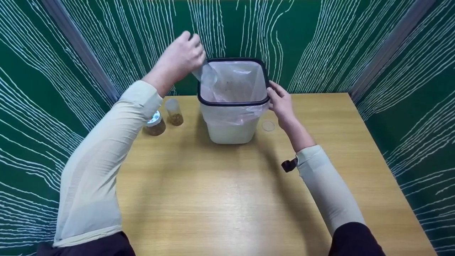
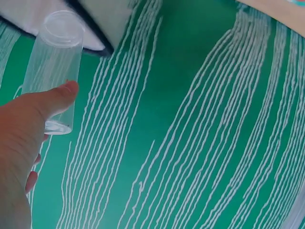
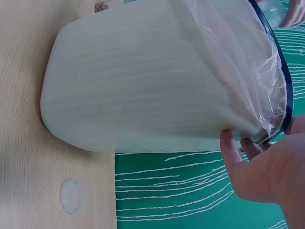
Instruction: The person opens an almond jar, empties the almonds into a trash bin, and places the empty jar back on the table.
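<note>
A white trash bin with a black rim stands at the back of the table, lined with a thin translucent bag. High at its left rim, my left hand grips a clear plastic jar, tipped with one end over the bin's mouth. The jar looks see-through, with no clear contents. At the bin's right side, my right hand holds the rim; in the right wrist view its fingers touch the wall below the rim and bag edge.
Left of the bin stand a clear jar with brown bits at its bottom and a wider white-lidded jar. A clear round lid lies right of the bin. Green, white-lined walls enclose the wooden table.
</note>
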The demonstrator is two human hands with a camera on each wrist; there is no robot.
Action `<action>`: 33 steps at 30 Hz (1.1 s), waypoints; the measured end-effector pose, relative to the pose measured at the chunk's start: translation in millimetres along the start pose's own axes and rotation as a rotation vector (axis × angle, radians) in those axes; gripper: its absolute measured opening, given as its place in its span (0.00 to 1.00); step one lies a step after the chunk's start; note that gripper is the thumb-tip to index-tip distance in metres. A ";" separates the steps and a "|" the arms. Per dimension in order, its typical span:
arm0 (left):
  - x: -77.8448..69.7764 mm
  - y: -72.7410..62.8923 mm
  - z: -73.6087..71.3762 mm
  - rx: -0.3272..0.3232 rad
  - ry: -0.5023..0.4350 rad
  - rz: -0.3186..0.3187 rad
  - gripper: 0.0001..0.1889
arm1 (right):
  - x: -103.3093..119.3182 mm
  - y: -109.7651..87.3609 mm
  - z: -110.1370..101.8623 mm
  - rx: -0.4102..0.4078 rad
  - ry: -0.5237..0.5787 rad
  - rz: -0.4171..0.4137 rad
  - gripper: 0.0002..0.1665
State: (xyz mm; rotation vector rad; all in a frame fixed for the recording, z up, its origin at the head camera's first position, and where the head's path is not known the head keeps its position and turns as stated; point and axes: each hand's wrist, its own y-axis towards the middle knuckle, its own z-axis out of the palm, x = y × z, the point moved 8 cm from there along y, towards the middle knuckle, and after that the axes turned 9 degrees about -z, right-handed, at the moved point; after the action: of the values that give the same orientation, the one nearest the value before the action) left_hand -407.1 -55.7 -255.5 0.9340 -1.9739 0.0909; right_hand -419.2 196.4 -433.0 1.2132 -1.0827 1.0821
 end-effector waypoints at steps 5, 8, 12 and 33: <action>-2.8 -2.8 -1.0 -0.031 -0.050 -0.020 0.19 | -1.3 -1.2 2.7 0.001 0.011 -0.006 0.29; 1.0 -2.1 -3.8 -0.064 -0.065 -0.057 0.17 | 0.0 -1.1 2.3 0.000 0.016 -0.016 0.28; 7.1 -4.3 -6.5 -0.120 -0.055 -0.111 0.17 | 0.6 -1.6 2.1 0.009 0.005 -0.015 0.28; 54.6 -40.1 29.3 -0.034 -0.222 -0.490 0.27 | -4.8 -2.4 -1.3 0.011 0.004 0.007 0.30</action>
State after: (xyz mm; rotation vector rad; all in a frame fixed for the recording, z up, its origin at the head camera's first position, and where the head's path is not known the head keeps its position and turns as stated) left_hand -417.9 -127.5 -242.1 1.4263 -1.8775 -0.3354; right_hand -417.5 197.4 -438.2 1.2168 -1.0799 1.0970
